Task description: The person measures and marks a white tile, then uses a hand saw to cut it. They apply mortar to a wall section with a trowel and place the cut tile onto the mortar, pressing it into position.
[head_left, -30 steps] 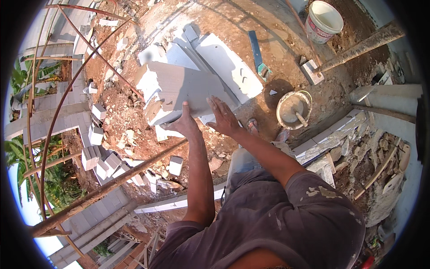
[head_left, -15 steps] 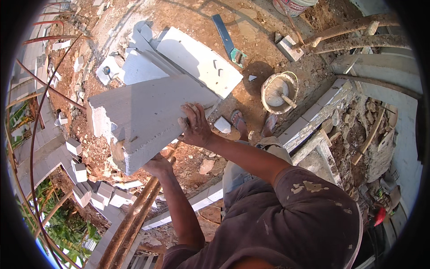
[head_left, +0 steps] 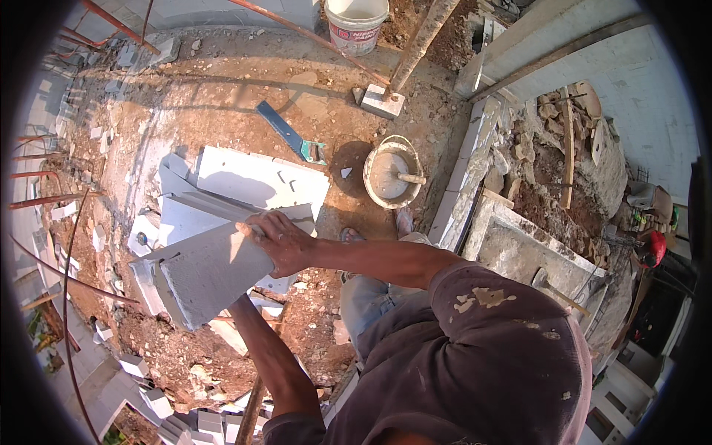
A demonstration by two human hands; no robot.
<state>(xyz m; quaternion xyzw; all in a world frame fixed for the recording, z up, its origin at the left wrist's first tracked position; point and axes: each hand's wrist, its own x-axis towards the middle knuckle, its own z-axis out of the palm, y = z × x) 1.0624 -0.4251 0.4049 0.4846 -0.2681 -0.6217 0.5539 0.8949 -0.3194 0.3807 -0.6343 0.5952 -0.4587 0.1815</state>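
A pale grey lightweight concrete block (head_left: 211, 278) is held up and tilted in front of me, at left of centre. My right hand (head_left: 278, 241) grips its upper right edge, thumb and fingers bent over the corner. My left hand reaches beneath the block's lower side; its fingers are hidden there, and only the wrist and forearm show. Just beyond lie more white blocks, among them a flat slab (head_left: 256, 178) partly in shadow. Past the slab rests a hand saw (head_left: 285, 132) with a blue blade and green handle.
A mortar bucket (head_left: 371, 182) with a wooden-handled tool stands near my sandalled feet. Farther off are a white bucket (head_left: 356, 37) and a wooden pole (head_left: 423, 44) on a block. Rusty rods (head_left: 67, 297) stick out at left. A low block wall (head_left: 467, 167) runs along the right.
My view has shifted, so the saw and buckets appear farther left. The held block has turned, showing more of its end, and my right hand now reaches over its upper edge.
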